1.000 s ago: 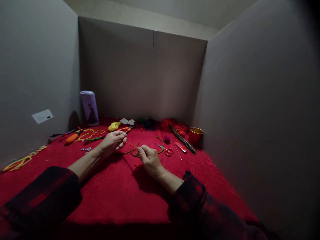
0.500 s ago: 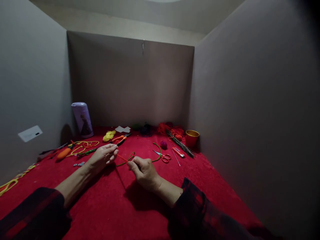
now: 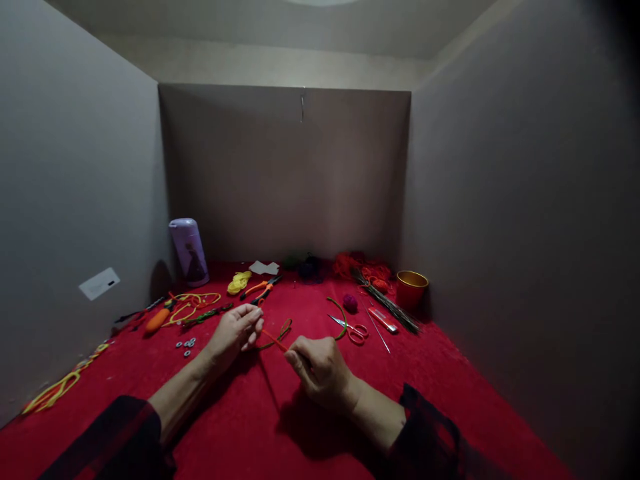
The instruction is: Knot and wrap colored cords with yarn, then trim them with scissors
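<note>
My left hand (image 3: 236, 331) pinches one end of a thin orange pipe cleaner (image 3: 274, 339) just above the red cloth. Fingers of my right hand (image 3: 320, 370) are closed on its other end, a little nearer to me. A green pipe cleaner (image 3: 280, 332) lies looped on the cloth just beyond the orange one, between the two hands. Both forearms reach in from dark plaid sleeves.
Red-handled scissors (image 3: 353, 328), a curved green stem (image 3: 340, 310), a pink pompom (image 3: 350, 303), an orange cup (image 3: 411, 287), dark wires (image 3: 387, 303), orange pliers (image 3: 260, 289), yellow cords (image 3: 193, 303), small washers (image 3: 186, 345) and a purple flask (image 3: 189, 251) surround the hands. Cardboard walls enclose three sides.
The view has tilted and shifted, so everything sits lower and further right in frame. Both hands keep their grip on the orange pipe cleaner, close together.
</note>
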A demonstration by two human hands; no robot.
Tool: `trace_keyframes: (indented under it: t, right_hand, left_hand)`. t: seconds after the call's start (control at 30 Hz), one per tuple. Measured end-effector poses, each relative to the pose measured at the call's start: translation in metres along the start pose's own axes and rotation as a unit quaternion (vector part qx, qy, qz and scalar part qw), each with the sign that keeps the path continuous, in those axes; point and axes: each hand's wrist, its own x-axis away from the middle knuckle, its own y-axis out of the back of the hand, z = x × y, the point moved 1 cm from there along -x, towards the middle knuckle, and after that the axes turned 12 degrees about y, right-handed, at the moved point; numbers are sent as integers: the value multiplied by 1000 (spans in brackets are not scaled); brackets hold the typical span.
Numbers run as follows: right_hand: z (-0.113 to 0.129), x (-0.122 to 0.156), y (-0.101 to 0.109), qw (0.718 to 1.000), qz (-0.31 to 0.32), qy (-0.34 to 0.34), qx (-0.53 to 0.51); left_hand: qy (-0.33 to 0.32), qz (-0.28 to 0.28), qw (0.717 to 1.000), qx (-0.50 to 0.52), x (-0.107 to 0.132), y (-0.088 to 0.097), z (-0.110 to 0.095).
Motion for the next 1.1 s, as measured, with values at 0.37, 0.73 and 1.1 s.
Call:
trace_keyframes:
  t: [0.37, 0.73, 1.1]
  right_hand:
    - [-5, -2, -7, 884, -163, -246, -364]
    - [-21, -12, 2, 619, -209, -456, -605]
    - [-24, -7, -9, 735, -111, -403, -534]
  left_hand:
    - [-37, -58, 980, 188, -1, 39, -34]
    - [-95, -120, 965, 212, -6, 75, -49]
    - [-116, -143, 959, 215, 0, 89, -57]
